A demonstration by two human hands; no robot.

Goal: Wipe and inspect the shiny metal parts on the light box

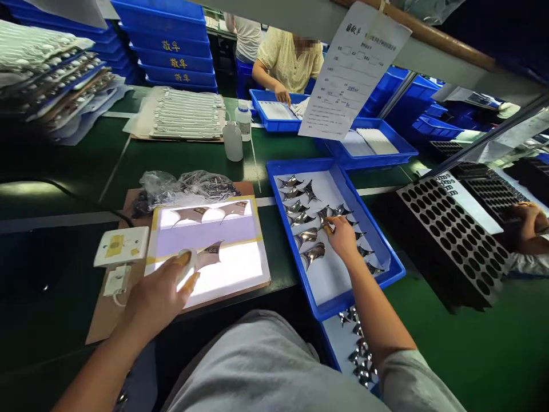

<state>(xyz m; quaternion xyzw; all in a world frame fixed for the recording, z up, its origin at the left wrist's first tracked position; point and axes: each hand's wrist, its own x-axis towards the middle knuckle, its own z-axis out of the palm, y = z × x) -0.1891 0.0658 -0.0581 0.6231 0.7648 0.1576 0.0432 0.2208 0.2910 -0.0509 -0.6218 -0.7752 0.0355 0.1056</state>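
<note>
My left hand is closed around a white rounded piece over the lit panel. Just beyond its fingers, a curved shiny metal piece rests on the glowing surface. Two more such pieces, one of them a curved piece, lie along the panel's far edge. Over the blue tray, my right hand pinches a mirror-like metal piece with its fingertips. Several similar pieces, including a wide curved one, lie on the tray's white liner.
A second tray with shiny parts sits lower, beneath the first. Clear plastic bags lie behind the panel, a white power box left of it. Beyond stand bottles. A black holed block is at right. A co-worker sits opposite.
</note>
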